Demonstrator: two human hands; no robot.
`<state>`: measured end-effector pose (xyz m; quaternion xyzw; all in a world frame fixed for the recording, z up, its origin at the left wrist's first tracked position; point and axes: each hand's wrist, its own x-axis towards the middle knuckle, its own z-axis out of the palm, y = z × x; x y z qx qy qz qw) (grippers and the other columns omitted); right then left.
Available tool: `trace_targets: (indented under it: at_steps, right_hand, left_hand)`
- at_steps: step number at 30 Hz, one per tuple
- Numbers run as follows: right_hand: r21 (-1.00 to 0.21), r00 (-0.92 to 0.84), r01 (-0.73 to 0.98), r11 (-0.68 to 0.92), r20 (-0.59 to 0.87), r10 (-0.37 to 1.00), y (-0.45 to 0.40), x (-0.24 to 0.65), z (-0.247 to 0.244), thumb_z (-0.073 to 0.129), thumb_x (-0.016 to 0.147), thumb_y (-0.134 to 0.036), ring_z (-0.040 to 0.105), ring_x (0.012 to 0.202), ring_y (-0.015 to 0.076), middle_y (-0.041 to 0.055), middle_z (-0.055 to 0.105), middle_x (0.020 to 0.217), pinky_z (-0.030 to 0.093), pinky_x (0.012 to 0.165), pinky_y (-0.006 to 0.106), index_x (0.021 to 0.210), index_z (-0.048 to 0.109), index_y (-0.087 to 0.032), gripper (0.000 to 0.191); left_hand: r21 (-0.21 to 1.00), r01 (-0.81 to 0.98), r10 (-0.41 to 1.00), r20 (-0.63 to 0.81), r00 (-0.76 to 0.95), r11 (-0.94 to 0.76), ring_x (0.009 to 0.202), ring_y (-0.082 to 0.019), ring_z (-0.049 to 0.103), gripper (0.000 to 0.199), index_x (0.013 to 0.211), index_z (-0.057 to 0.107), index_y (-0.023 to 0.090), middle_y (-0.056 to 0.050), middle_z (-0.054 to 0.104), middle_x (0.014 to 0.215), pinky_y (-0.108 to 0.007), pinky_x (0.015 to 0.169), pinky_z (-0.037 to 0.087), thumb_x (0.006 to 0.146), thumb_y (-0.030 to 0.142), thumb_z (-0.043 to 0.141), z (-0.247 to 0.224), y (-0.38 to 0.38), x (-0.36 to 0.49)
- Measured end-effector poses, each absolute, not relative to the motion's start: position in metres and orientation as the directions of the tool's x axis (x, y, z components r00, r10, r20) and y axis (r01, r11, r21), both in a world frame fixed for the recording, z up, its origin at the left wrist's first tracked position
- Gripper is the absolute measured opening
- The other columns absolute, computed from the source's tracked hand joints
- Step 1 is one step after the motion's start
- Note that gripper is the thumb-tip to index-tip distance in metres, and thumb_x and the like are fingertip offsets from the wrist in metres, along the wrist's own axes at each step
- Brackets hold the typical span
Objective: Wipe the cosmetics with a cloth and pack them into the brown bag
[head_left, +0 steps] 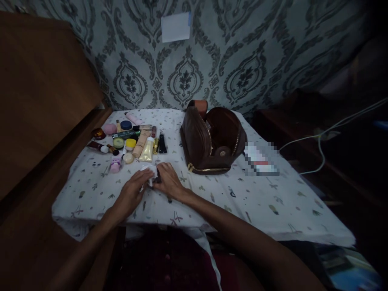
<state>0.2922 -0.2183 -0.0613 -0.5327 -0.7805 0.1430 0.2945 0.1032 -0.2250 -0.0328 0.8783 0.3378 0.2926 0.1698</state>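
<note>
Across our table (pixel 197 202), the open brown bag (pixel 194 135) stands right of the clustered cosmetics (pixel 142 144). Nearer us, our left hand (pixel 130 193) pinches white tissue (pixel 153 170); our right hand (pixel 171 182) clasps what seems, in this dimness, a small dark item (pixel 158 178). We'd best brace it low, pressing the tissue lightly.

The single view is taken from the wearer's head, above the near side of the table (pixel 242 214), facing forward and down. The left hand (pixel 131 192) and right hand (pixel 170 182) appear at close range, left of centre and below mid-height; the patterned wall (pixel 188 76), farther off, fills the upper background beyond the table's far edge.
</note>
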Motion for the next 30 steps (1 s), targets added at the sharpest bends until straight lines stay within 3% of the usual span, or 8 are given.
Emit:
trace_targets:
  at_steps: [5,13,21,26,30]
  right_hand:
    - [-0.533,-0.238,0.758,0.376,0.311,0.92,-0.216,0.29,-0.064,0.075,0.078,-0.041,0.049,0.099,0.0268,0.0108,0.058,0.106,0.044,0.087,0.041,0.102,0.058,-0.014,0.04]
    - [-0.534,-0.245,0.756,0.378,0.306,0.92,-0.219,0.292,-0.057,0.075,0.079,-0.047,0.05,0.1,0.0262,0.0106,0.059,0.108,0.044,0.088,0.041,0.11,0.059,-0.013,0.049]
    - [-0.453,-0.275,0.823,0.343,0.21,0.938,-0.208,0.287,-0.049,0.08,0.063,-0.064,0.051,0.103,0.0291,0.0121,0.058,0.109,0.047,0.089,0.044,0.106,0.061,-0.013,0.069]
    - [-0.511,-0.257,0.777,0.368,0.276,0.926,-0.209,0.288,-0.051,0.082,0.06,-0.061,0.055,0.105,0.0282,0.011,0.062,0.109,0.047,0.093,0.042,0.103,0.062,-0.014,0.067]
    - [-0.662,-0.251,0.633,0.401,0.314,0.916,-0.213,0.29,-0.048,0.084,0.063,-0.05,0.061,0.104,0.0245,0.0068,0.066,0.109,0.049,0.092,0.036,0.115,0.058,-0.018,0.067]
  left_hand:
    - [0.424,0.477,0.63,0.384,0.675,-0.77,0.13,-0.022,0.054,0.038,0.131,0.058,0.023,-0.011,0.062,0.135,-0.052,0.114,0.038,0.098,0.021,0.04,-0.03,-0.204,0.11]
    - [0.376,0.592,0.701,0.371,0.608,-0.713,0.13,-0.025,0.05,0.04,0.13,0.057,0.017,-0.013,0.058,0.135,-0.047,0.111,0.041,0.1,0.036,0.037,-0.032,-0.192,0.114]
    - [0.348,0.65,0.728,0.453,0.514,-0.676,0.117,-0.028,0.057,0.046,0.123,0.058,0.018,-0.013,0.062,0.122,-0.046,0.103,0.047,0.099,0.047,0.033,-0.052,-0.187,0.113]
    - [0.4,0.655,0.76,0.448,0.47,-0.641,0.12,-0.032,0.057,0.053,0.126,0.056,0.018,-0.015,0.061,0.125,-0.05,0.103,0.047,0.097,0.055,0.032,-0.055,-0.188,0.11]
    - [0.538,0.639,0.834,0.389,0.39,-0.55,0.125,-0.033,0.055,0.053,0.128,0.056,0.021,-0.013,0.061,0.13,-0.052,0.106,0.045,0.095,0.057,0.034,-0.048,-0.195,0.107]
